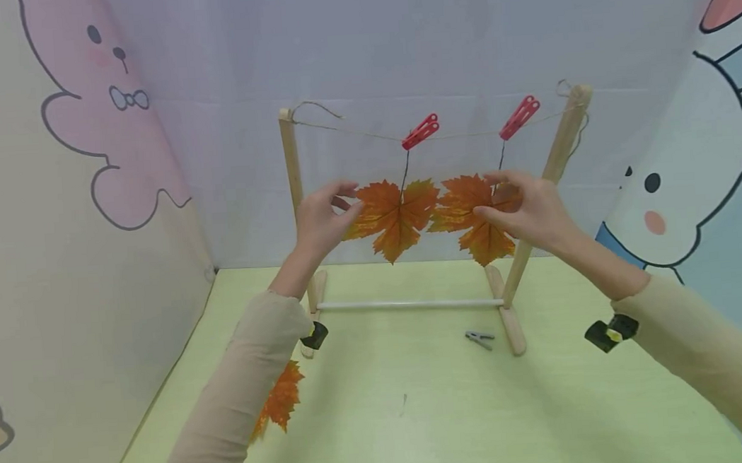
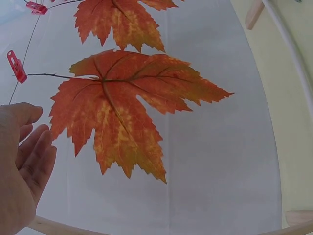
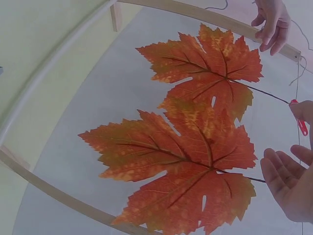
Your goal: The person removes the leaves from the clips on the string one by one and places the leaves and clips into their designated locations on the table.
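Room to pass lies between the leaves and the white rod, wooden posts blocking either side.

Left hand, right hand by orange leaves pegged to string.

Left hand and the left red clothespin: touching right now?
Apart: the head view shows the left hand below and left of the left red clothespin, with backdrop visible between them.
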`<state>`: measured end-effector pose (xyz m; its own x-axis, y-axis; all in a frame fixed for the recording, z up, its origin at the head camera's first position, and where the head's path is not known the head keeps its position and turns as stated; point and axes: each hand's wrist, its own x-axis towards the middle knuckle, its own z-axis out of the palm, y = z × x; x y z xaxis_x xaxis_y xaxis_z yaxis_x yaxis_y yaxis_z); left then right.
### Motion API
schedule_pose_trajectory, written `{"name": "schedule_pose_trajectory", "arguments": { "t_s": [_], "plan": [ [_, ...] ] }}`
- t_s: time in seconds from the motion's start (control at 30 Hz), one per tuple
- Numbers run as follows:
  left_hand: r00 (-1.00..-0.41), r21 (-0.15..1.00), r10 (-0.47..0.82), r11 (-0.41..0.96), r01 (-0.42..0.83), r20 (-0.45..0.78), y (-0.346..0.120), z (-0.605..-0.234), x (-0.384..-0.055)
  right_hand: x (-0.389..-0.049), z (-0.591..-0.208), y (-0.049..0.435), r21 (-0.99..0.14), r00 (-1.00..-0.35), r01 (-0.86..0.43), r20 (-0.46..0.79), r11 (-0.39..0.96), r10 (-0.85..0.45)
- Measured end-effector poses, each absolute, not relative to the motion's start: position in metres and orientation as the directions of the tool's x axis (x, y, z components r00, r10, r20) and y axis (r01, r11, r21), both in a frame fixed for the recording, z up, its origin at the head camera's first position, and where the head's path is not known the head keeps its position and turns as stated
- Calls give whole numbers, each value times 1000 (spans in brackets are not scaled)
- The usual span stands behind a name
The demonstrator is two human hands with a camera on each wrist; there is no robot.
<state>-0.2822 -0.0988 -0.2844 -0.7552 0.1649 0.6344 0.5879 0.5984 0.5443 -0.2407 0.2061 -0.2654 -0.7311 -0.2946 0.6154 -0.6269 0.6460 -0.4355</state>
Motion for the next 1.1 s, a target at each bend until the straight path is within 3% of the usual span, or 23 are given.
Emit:
{"name": "schedule_pose_trajectory", "arguments": {
  "t_s": [0.37,0.67,1.1],
  "plan": [
    [-780,532,198,631,565,594,-80,-268,-283,-256,-223,204,-372,-708,-633,633,679,-313],
    [-784,523,187,651,550,591,-62,-261,-291,-263,-202,192,-399,-748,-578,607,712,-268],
    [-851,622,148,621,477,504,-41,-260,-300,-275,-191,173,-446,-771,-564,585,696,-250]
  ]
}}
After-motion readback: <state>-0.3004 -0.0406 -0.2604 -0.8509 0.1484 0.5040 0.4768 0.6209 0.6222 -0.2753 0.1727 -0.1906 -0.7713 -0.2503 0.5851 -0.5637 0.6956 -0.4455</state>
